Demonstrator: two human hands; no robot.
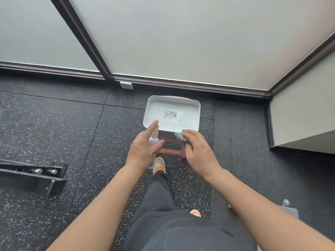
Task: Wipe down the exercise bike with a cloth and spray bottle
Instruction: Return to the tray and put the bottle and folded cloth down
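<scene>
My left hand point(145, 144) grips a white spray bottle point(153, 140), with the index finger stretched out over the bottle's top. My right hand point(196, 148) holds a bunched grey cloth point(180, 136) between thumb and fingers. Both hands hover just above the near edge of a white tray point(172, 113), which sits on a small red stool point(172, 151). The tray holds only a printed label. The bottle's lower part is hidden behind my left hand. Only a black metal base point(34, 176) at the left edge may belong to the exercise bike.
The floor is black speckled rubber tiles. Frosted glass panels with dark frames rise behind the tray, and a white wall ledge point(304, 120) juts out at the right. My legs and orange shoes point(159, 164) stand right in front of the stool. A grey object point(288, 209) lies at lower right.
</scene>
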